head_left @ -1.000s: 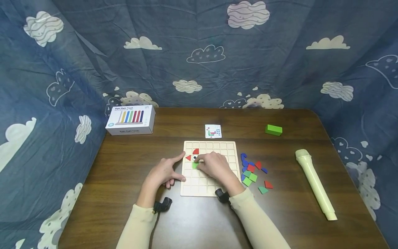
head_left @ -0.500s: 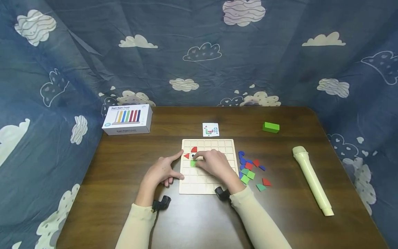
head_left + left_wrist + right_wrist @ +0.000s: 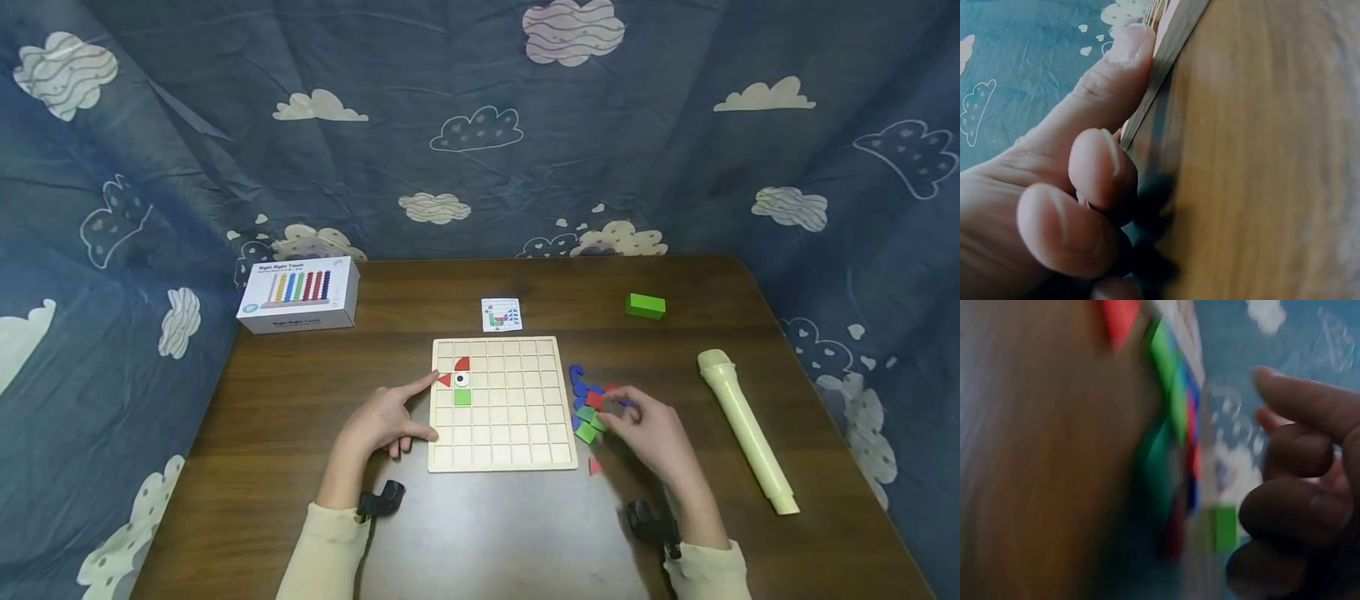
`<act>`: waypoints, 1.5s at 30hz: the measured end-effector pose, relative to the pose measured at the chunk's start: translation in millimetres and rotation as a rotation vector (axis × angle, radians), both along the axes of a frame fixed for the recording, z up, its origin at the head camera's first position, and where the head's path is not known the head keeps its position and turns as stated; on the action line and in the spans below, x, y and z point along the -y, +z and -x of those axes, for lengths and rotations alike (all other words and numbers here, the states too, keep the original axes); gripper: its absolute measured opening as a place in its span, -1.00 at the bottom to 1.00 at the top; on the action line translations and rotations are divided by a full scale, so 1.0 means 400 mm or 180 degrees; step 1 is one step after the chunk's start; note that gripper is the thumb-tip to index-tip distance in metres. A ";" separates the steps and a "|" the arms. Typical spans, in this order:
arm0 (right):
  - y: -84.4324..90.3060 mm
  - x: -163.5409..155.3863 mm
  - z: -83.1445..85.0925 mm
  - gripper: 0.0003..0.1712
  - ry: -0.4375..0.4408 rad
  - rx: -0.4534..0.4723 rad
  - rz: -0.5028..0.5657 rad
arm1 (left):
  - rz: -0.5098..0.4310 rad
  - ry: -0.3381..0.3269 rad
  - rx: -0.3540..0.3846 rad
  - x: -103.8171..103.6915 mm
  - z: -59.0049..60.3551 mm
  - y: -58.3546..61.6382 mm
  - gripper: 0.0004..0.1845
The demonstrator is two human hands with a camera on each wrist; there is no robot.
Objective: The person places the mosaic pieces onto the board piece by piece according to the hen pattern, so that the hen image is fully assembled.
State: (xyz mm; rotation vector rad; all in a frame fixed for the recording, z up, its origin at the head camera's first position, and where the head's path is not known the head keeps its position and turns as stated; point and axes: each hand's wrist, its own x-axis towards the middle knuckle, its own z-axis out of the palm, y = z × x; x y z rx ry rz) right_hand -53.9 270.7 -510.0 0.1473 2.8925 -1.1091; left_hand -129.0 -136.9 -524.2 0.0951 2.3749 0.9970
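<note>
- Right hand (image 3: 654,437) now off board (image 3: 510,417), over tiles (image 3: 593,401) at its right; finger and thumb parted, nothing seen held.
- Eye tile (image 3: 462,379) uncovered, board's far-left part; placement looks done.
- Left hand (image 3: 381,417) spread, touching board's left edge, gripping nothing.

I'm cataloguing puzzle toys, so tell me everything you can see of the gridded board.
The gridded board is pale, looks wooden, and is roughly square, with rounded corners and thin lines dividing it into cells. It lies flat on the brown table. Toward its far left corner sit a red quarter-circle, red triangle, eye tile and green square; most cells are bare. The left hand touches its left edge with thumb and index finger.
</note>
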 end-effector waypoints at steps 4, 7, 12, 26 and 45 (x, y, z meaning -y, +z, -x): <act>-0.026 -0.047 -0.019 -0.54 -0.0079 0.0337 -0.0313 | -0.0029 0.0056 0.0013 0.003 0.002 0.001 0.10; -0.037 -0.050 -0.023 -0.52 -0.0090 0.0451 -0.0411 | -0.0005 0.0085 0.0022 0.001 0.002 0.002 0.09; -0.039 -0.034 -0.021 -0.52 -0.0088 0.0467 -0.0592 | 0.0036 0.0090 0.0017 -0.002 -0.001 0.001 0.09; 0.005 -0.013 -0.019 -0.58 0.0046 0.0112 -0.0733 | 0.0039 0.0099 0.0026 -0.006 -0.001 0.002 0.09; -0.011 0.423 0.111 -0.73 0.1016 -0.0342 -0.0844 | 0.0000 0.0002 -0.0087 0.005 0.000 -0.001 0.07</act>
